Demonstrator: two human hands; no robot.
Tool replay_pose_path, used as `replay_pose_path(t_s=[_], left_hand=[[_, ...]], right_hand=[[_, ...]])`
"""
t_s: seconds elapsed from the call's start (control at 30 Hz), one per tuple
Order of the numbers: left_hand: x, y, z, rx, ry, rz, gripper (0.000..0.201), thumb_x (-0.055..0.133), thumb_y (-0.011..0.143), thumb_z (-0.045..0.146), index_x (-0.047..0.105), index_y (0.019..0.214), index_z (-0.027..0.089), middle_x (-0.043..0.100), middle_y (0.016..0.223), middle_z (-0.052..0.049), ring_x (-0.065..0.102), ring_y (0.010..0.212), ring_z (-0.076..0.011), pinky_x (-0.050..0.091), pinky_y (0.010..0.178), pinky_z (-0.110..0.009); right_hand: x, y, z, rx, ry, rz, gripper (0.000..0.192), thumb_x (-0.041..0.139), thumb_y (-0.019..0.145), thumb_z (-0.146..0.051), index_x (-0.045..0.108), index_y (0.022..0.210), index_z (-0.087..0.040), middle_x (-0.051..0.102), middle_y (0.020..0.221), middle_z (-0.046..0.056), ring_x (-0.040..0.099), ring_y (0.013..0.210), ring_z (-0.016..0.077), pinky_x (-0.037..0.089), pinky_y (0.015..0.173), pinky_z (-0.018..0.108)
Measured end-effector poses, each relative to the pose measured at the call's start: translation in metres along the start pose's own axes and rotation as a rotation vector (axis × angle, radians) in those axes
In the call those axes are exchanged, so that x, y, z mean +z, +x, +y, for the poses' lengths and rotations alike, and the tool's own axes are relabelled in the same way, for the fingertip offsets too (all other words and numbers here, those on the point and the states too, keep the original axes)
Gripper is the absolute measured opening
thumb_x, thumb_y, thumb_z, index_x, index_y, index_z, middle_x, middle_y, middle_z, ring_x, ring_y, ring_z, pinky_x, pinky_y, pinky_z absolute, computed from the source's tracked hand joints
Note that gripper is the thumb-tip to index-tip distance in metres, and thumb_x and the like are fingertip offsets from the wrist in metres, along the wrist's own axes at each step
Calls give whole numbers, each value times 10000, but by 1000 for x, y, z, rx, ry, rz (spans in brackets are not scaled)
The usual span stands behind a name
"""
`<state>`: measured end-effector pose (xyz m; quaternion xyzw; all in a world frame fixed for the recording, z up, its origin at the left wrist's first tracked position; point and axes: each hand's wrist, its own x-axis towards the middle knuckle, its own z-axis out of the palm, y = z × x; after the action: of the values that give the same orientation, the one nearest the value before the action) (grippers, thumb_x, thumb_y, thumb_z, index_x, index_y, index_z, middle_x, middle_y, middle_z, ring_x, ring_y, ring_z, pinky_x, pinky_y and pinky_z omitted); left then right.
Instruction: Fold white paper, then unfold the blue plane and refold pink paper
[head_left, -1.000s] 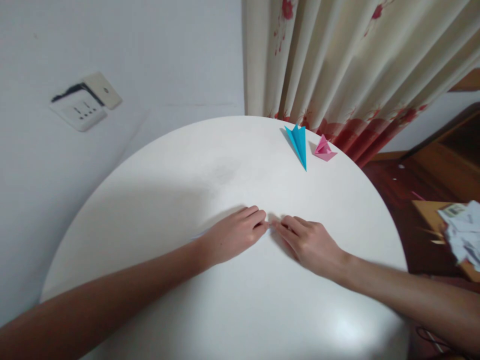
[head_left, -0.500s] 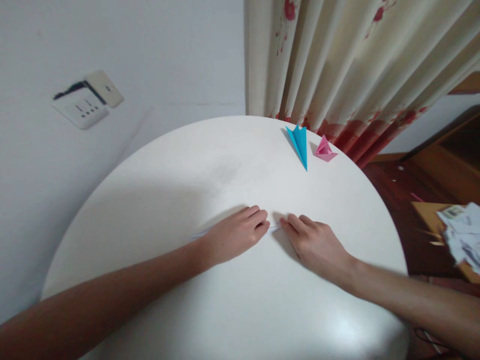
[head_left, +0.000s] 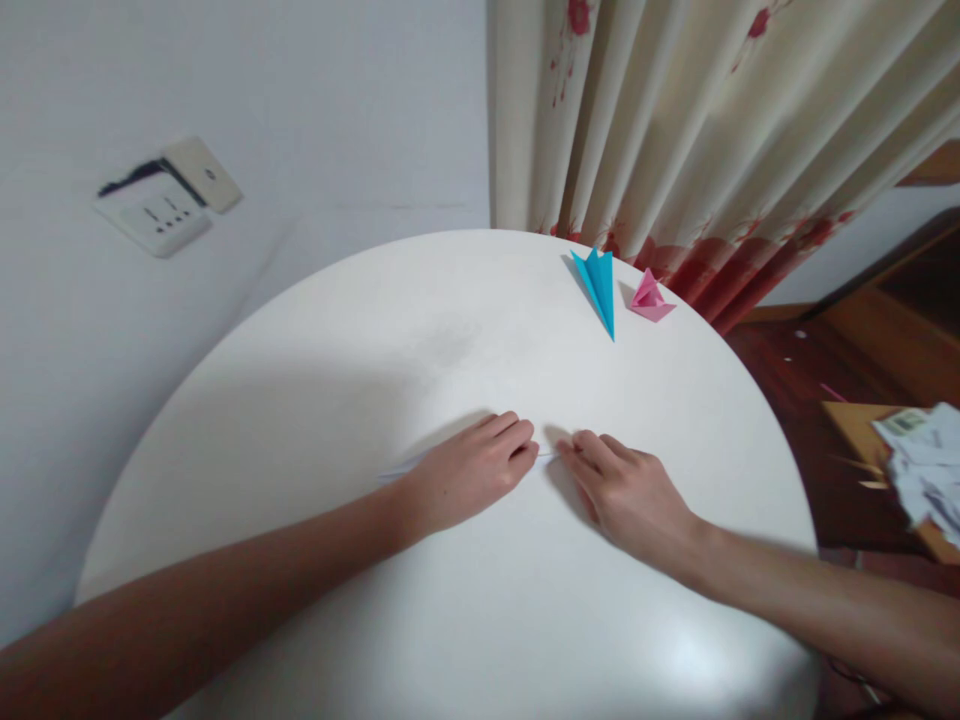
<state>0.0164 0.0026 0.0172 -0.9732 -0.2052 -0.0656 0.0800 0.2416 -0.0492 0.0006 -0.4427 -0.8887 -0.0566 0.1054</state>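
Note:
A narrow strip of white folded paper (head_left: 548,456) lies on the white round table (head_left: 480,620), mostly hidden beneath my hands. My left hand (head_left: 476,468) is closed over it, fingers curled and pressing down; a thin end of the paper shows past the wrist at the left. Just to the right, the fingers of my right hand (head_left: 622,490) pinch the paper's right end. A short stretch of paper shows between the two hands.
A blue paper plane (head_left: 600,290) and a pink folded paper piece (head_left: 651,298) lie near the table's far right edge. Behind hangs a cream and red curtain (head_left: 675,150). A wall socket (head_left: 157,215) is at the left; papers (head_left: 930,470) lie on furniture at the right.
My right hand's fingers have shifted very slightly at the paper's end. My left hand stays in place, and the view has moved a little.

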Motion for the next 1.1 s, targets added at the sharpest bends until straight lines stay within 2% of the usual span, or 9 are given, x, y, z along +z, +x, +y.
replay_pose_path(t_s=[0.13,0.23,0.57,0.7,0.8,0.9,1.0,1.1], left_hand=[[2,0,1,-12,9,20,162,467,955,136,619,1005,112,561,903,-84,513,892,-214,444,789,-336],[3,-1,0,-10,7,32,165,476,950,130,618,1029,105,563,903,-83,516,897,-212,445,794,-331],[4,-2,0,-6,-4,21,177,483,950,141,616,1058,99,557,923,-87,508,909,-214,448,807,-331],[3,-2,1,-14,5,9,168,476,952,138,618,1038,109,553,915,-82,505,904,-212,448,800,-329],[2,-1,1,-12,13,8,164,475,951,134,616,1032,112,555,914,-83,506,904,-211,447,795,-325],[0,0,1,-6,15,-2,151,483,945,128,617,1011,105,561,919,-87,510,898,-213,448,796,-329],[-2,0,1,-10,-10,-29,148,488,939,118,622,1001,101,566,915,-87,514,899,-216,450,805,-335],[-5,-4,-1,-49,-95,-39,193,514,934,125,604,1104,115,577,959,-80,519,936,-212,450,847,-340]], right_hand=[[1,0,-2,26,-28,9,452,459,870,-62,496,1320,-58,627,1013,128,566,782,196,453,571,299],[2,2,-4,-33,-76,-12,487,479,875,-70,460,1362,-88,623,1020,110,559,780,189,442,566,288],[-10,4,-13,-47,-231,-108,421,539,807,-40,575,1226,-53,605,1003,121,531,746,201,439,497,301],[-13,3,-15,48,-271,-146,316,542,784,-18,640,1080,-70,603,982,123,538,751,212,452,472,298],[-11,3,-16,109,-226,-133,431,532,787,-14,572,1214,-55,599,1029,130,550,815,220,500,513,293],[-9,5,-20,50,-136,-125,590,510,808,-21,417,1388,-74,579,1116,130,544,894,223,543,583,297],[-9,8,-24,35,-98,-162,581,503,815,-28,415,1387,-82,567,1126,125,538,889,219,549,570,295],[-10,10,-26,39,-120,-184,527,513,806,-28,474,1330,-64,569,1095,126,533,848,216,541,539,296]])
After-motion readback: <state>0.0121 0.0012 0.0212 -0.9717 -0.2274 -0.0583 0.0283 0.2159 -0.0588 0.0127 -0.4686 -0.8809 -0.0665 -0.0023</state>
